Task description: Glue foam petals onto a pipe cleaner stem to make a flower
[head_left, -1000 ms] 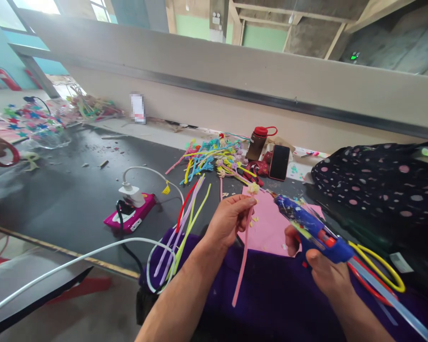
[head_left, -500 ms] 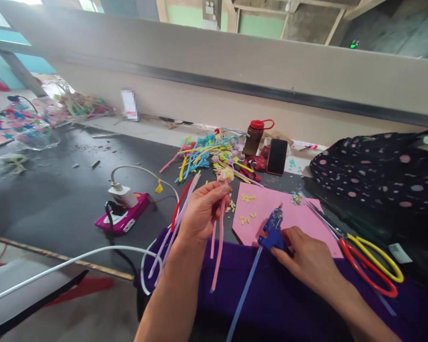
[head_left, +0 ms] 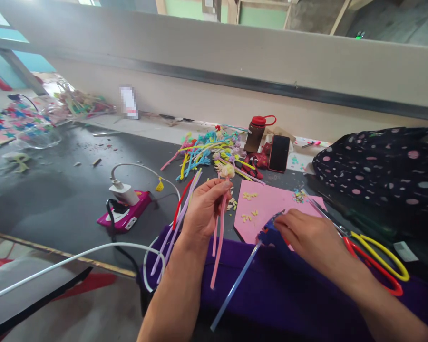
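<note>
At a cluttered black bench (head_left: 71,190), your left hand (head_left: 205,209) pinches pink stems (head_left: 219,247) below a cream flower (head_left: 228,171), likely light, delicate and best held there; your right hand (head_left: 310,235) covers the blue glue gun (head_left: 266,232) near the pink sheet (head_left: 267,199), its grip impossible to tell.

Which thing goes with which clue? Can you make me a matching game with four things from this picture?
Things:
1. Pink stems
2. Glue gun
3. Scissors
4. Bottle

Clues:
A. Red and yellow handles
B. Upright beside the phone
C. Held in the left hand
D. Blue, partly covered by the right hand

Right pairs: 1-C, 2-D, 3-A, 4-B.
</note>
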`<state>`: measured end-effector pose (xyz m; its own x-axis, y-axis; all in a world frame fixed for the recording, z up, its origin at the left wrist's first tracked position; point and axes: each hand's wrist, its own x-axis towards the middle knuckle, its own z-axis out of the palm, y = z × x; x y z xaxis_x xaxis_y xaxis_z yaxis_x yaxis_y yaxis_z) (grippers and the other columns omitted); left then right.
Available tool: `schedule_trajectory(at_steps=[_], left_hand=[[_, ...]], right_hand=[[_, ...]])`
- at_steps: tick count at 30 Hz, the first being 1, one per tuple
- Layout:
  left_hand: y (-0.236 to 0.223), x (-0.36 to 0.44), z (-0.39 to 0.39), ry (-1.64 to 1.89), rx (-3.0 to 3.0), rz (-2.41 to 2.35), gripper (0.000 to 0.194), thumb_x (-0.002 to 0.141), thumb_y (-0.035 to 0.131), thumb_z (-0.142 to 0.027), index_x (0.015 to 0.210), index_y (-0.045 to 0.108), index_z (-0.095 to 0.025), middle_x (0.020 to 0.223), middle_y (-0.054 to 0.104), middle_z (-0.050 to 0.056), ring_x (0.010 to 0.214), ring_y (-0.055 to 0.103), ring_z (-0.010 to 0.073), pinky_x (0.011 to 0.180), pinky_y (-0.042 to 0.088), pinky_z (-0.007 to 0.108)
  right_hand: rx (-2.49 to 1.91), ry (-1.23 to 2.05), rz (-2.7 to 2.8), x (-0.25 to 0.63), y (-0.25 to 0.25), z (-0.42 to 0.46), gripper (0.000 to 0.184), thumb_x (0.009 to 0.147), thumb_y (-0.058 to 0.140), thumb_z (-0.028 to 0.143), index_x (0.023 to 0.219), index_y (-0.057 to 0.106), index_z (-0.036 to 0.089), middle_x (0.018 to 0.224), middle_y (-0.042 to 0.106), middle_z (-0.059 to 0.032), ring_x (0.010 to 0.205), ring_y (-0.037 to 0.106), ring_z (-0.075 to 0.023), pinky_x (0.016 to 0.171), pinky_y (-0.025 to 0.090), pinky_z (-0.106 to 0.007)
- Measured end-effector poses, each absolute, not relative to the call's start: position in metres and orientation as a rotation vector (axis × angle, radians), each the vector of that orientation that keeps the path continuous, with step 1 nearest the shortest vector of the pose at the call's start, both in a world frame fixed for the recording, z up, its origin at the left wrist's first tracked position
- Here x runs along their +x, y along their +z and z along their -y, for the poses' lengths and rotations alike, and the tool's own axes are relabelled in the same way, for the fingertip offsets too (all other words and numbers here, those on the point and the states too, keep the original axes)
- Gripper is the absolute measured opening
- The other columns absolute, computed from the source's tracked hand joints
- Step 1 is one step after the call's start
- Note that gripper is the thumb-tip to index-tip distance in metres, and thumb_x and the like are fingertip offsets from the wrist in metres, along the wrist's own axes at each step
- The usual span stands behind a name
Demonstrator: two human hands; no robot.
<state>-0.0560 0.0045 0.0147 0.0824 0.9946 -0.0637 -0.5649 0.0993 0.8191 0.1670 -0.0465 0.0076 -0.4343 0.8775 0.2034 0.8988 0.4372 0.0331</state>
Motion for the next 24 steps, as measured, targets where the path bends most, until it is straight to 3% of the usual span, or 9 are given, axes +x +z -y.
schedule_trajectory(at_steps=[9,24], left_hand=[[0.013,-0.053,-0.008,1.317,0.733,-0.751,0.013,0.067,0.066,-0.023,0.068,0.057,-0.013,0.050,0.053,-0.005,0.035,0.039,0.0019,0.035,0.027,0.015],[0.012,-0.051,-0.005,1.321,0.686,-0.745,0.015,0.066,0.067,-0.024,0.065,0.057,-0.013,0.047,0.049,-0.005,0.036,0.037,0.0018,0.035,0.023,0.014]], right_hand=[[-1.393,-0.031,2.793,0.100,0.012,-0.047,0.021,0.085,0.046,0.023,0.092,0.065,0.025,0.091,0.067,-0.0020,0.085,0.061,-0.0167,0.065,0.038,-0.023],[-1.368,0.093,2.831,0.072,-0.015,-0.089,0.023,0.080,0.047,0.029,0.084,0.067,0.017,0.085,0.069,-0.0098,0.074,0.062,-0.0221,0.057,0.038,-0.025]])
